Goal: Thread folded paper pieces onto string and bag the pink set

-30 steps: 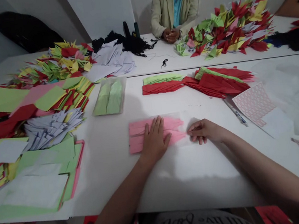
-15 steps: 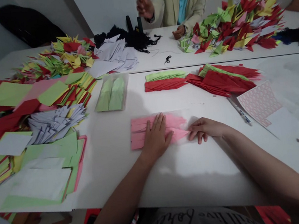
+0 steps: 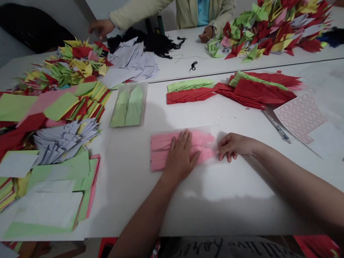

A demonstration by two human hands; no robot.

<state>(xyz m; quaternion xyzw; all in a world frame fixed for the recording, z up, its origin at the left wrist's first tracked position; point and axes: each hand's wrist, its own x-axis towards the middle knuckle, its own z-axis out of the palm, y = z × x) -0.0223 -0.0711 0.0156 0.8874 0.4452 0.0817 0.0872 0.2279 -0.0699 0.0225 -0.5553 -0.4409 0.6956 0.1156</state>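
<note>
2 pink folded-paper rows (image 3: pixel 160 158) w/ clear plastic (image 3: pixel 216 131), L hand (image 3: pixel 178 151) flat atop.

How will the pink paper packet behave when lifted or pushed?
The pink paper packet likely sags a little, being folded paper in a clear sleeve. Flat and papery, it's probably light. Its smooth-looking surface might slide on the table.

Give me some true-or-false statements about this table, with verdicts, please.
1. The left hand rests on the pink papers. True.
2. The right hand holds the pen. False: the pen lies on the table, apart from the right hand.
3. A packet of green papers lies beyond the pink papers, farther left. True.
4. The person across the table has clasped hands. False: one arm is stretched out sideways.
</note>
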